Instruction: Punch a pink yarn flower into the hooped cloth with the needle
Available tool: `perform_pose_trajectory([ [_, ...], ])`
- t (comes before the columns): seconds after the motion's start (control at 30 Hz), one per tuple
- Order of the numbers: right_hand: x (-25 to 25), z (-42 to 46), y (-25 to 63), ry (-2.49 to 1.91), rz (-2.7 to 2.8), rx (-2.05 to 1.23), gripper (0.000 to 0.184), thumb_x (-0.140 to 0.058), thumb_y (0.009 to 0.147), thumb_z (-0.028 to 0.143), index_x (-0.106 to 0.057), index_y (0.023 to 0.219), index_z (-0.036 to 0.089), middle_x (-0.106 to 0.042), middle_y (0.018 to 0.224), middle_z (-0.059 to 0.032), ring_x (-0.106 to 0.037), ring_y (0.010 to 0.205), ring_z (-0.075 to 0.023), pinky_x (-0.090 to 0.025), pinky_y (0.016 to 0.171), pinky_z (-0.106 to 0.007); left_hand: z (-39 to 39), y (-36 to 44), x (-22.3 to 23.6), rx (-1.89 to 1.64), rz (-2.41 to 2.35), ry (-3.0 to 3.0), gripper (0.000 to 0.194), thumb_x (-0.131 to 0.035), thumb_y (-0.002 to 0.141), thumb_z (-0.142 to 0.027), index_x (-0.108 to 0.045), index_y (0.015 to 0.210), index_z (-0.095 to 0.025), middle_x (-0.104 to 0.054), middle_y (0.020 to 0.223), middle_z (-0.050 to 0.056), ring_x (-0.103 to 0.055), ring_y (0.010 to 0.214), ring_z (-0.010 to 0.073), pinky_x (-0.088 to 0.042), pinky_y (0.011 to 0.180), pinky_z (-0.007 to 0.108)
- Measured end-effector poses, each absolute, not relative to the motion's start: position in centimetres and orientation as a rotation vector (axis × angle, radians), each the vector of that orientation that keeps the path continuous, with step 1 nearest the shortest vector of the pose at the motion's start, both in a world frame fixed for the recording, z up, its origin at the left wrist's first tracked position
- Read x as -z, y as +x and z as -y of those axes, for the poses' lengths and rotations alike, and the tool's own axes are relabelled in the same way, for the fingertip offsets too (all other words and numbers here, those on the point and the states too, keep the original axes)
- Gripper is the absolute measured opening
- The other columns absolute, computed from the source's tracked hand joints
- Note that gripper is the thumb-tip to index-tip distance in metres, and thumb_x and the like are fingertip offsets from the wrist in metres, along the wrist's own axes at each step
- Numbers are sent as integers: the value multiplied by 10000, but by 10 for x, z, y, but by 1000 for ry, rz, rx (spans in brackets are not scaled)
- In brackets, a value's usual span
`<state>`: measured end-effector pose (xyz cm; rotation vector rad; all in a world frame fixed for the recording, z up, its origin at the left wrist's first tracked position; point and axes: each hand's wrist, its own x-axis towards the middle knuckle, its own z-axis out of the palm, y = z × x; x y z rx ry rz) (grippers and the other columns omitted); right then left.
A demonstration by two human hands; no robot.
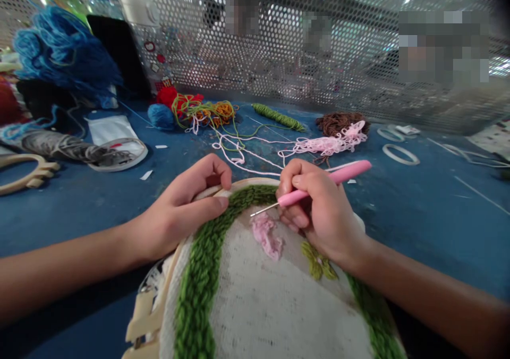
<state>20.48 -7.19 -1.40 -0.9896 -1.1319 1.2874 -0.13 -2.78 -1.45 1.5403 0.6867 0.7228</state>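
A wooden embroidery hoop (171,290) with off-white cloth (255,300) stretched in it is tilted in front of me. A thick band of green loops (199,274) runs inside its rim. Pink stitches (266,236) and a small yellow-green stitched motif (317,261) sit on the cloth. My left hand (187,205) grips the upper left rim, thumb on the front. In my right hand (319,205) is a punch needle with a pink handle (348,173), held like a pen. Its metal tip points left, just above the pink stitches; whether it touches the cloth I cannot tell.
Pale pink yarn (326,144) trails across the blue table (418,215) behind the hoop. Green (277,117), brown (345,121) and blue yarn (59,45) lie further back. Plastic rings (400,154) are at right, another wooden hoop (27,173) at left. A perforated metal screen (271,67) stands behind.
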Motion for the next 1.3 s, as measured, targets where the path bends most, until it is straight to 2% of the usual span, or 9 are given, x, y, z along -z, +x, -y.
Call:
perform_pose_trajectory([
  [0.17,8,78,195,-1123,1486,-1231,148,-459,873,189,-517,738,200,-457,492,76,-362,416,-60,-288,395,-177,26,-2,14,-722,-698,1619,65,-519,863,-226,-455,871,-218,-501,737,-41,-432,599,90,-341,490,190],
  [0.3,2,83,189,-1134,1782,-1188,54,-535,822,157,-537,786,197,-509,604,58,-421,497,-64,-333,450,-178,26,-2,13,-728,-702,1687,68,-516,878,-244,-459,865,-210,-480,718,-45,-409,604,86,-335,499,184],
  [0.47,10,75,199,-1052,1277,-1305,203,-416,860,168,-525,690,194,-418,409,80,-319,364,-64,-257,365,-183,28,-1,11,-714,-725,1599,57,-510,874,-221,-453,867,-215,-488,732,-50,-424,599,80,-333,494,178],
  [0.6,14,70,204,-981,1154,-1295,214,-395,862,164,-521,692,200,-411,381,81,-321,350,-74,-274,367,-196,28,0,10,-714,-733,1551,59,-516,862,-213,-457,865,-217,-479,715,-55,-414,570,76,-317,472,180],
  [0.73,8,76,198,-1070,1417,-1249,170,-455,893,187,-529,740,192,-452,482,78,-358,412,-54,-265,380,-163,27,-1,11,-696,-726,1604,59,-501,873,-240,-448,870,-215,-472,722,-51,-424,590,86,-321,487,189],
  [0.9,2,82,189,-1070,1790,-1179,52,-532,867,179,-542,818,192,-507,652,60,-457,539,-55,-369,491,-162,28,-2,13,-715,-714,1747,61,-486,873,-214,-441,832,-204,-421,686,-58,-366,591,88,-298,493,195],
  [0.97,3,81,190,-1083,1709,-1236,68,-517,864,177,-541,801,189,-496,603,65,-441,498,-57,-351,461,-167,28,-2,13,-711,-724,1765,59,-480,873,-202,-439,830,-204,-418,680,-61,-359,583,87,-290,486,195],
  [1.1,10,74,199,-1040,1274,-1280,193,-425,864,178,-522,697,193,-407,422,83,-318,370,-65,-247,377,-191,27,0,10,-700,-754,1717,66,-477,876,-201,-428,832,-205,-442,700,-56,-379,591,90,-299,486,199],
  [1.3,13,71,203,-993,1187,-1290,190,-426,852,185,-525,690,194,-363,398,85,-289,371,-73,-241,392,-210,27,1,10,-677,-769,1677,73,-488,879,-213,-427,839,-205,-426,703,-54,-368,587,92,-293,482,203],
])
